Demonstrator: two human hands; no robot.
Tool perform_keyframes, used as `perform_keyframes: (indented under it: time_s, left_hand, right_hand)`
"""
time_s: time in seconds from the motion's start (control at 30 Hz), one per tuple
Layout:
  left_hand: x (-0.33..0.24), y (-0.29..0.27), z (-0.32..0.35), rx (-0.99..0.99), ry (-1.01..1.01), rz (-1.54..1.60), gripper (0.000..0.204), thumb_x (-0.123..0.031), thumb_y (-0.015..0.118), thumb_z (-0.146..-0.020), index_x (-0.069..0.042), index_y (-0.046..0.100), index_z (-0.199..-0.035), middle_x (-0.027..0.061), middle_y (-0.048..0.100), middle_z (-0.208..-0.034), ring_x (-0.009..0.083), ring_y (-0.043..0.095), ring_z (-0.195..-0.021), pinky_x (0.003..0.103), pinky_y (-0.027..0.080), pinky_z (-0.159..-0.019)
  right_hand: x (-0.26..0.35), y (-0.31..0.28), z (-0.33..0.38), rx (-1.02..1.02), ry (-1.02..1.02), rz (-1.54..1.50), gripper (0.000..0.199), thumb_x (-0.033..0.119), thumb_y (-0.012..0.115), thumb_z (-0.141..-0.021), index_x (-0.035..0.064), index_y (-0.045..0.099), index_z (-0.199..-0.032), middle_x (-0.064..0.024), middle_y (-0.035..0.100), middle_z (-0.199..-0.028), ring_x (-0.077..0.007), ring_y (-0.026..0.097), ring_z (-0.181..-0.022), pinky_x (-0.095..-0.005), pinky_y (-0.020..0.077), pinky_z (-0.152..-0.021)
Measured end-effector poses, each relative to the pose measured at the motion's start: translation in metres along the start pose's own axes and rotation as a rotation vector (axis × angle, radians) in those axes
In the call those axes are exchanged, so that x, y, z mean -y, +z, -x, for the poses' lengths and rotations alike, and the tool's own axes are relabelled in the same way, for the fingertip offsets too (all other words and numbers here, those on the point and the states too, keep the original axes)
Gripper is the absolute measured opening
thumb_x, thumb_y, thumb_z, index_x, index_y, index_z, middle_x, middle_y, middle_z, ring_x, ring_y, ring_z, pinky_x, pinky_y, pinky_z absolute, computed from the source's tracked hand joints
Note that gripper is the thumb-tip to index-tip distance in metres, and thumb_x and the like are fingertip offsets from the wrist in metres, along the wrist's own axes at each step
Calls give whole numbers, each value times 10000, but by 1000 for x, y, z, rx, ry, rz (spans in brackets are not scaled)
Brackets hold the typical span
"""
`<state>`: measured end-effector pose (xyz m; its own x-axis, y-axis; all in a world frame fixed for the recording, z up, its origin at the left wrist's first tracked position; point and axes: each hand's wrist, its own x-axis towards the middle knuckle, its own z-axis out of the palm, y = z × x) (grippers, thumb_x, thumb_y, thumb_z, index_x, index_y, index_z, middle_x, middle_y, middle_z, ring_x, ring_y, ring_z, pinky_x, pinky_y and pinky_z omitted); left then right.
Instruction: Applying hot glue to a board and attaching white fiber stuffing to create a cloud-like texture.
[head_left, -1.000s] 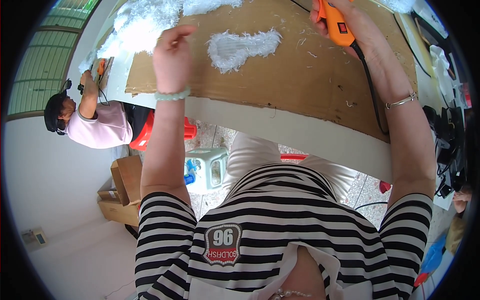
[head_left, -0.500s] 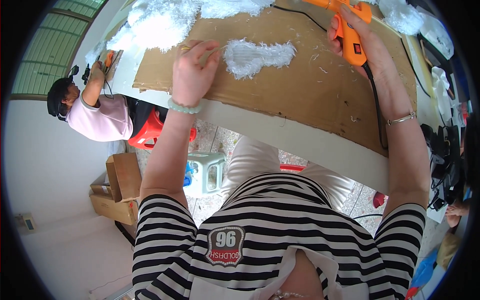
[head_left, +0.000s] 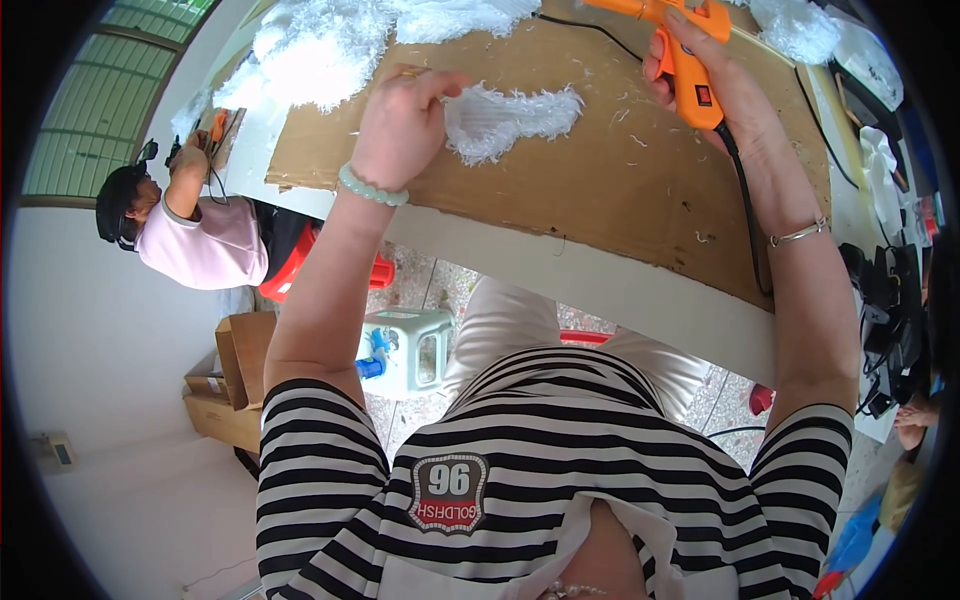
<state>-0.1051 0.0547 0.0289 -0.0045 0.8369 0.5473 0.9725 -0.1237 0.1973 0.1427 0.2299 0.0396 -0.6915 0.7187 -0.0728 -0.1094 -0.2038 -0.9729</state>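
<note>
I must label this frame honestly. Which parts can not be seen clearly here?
- Glue gun nozzle: cut off by the top edge, head view.
- Left hand fingertips: hidden behind the white fluffy strip.
- Right hand palm: covered by the gun's handle.
- Objects along the right rim: bent, dark, too small.

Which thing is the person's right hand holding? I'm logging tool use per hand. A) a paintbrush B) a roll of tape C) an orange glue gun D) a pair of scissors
C: the right hand is wrapped around the handle of the orange glue gun, its black cord trailing over the cardboard sheet, while the left hand rests on the white fluffy piece.
</note>
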Motion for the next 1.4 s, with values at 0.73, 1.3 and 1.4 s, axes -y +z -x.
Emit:
perform_keyframes:
  time_s: [0.73,1.3,1.4]
  left_hand:
    - [1,-11,5,-119,-71,40,324,101,474,-710,-49,640,-944,96,668,-822,276,621,-789,381,467,-822]
    - [-20,-8,3,-27,-7,88,203,28,592,-726,-53,665,-897,130,628,-826,307,582,-796,371,454,-756]
    - [-26,3,1,64,38,116,123,-16,640,-725,-47,665,-841,116,623,-774,296,579,-753,352,451,-727]
  right_hand:
    - [-3,2,-2,9,36,-70,340,396,554,-897,57,579,-885,-78,613,-701,-151,587,-571,-230,474,-502]
    - [-6,4,-4,44,68,-51,339,397,558,-896,60,580,-880,-75,609,-717,-150,595,-606,-241,483,-528]
    - [-2,3,-1,44,53,-41,331,393,558,-897,63,580,-882,-71,610,-719,-149,595,-609,-237,482,-526]
